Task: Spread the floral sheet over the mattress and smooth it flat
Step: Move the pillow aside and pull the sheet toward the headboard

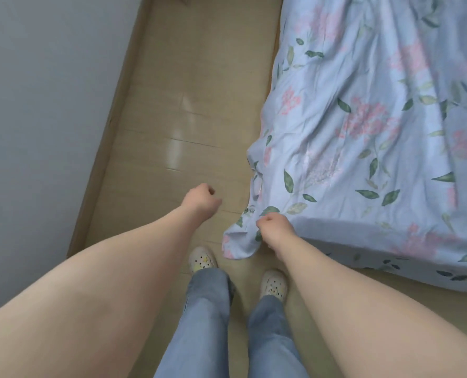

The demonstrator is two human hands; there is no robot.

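The floral sheet (363, 126), pale blue with pink flowers and green leaves, lies wrinkled over the mattress on the right. The mattress itself is hidden under it. One corner of the sheet (239, 241) hangs down off the near left corner of the bed toward the floor. My right hand (274, 227) is closed at that corner, and it seems to pinch the cloth there. My left hand (203, 199) is curled into a loose fist over the bare floor, a little left of the sheet, with nothing in it.
Light wood-look flooring (172, 118) runs between the bed and a pale grey wall (41, 105) with a beige skirting board. My legs in blue jeans and two white perforated clogs (202, 260) stand at the bed's corner.
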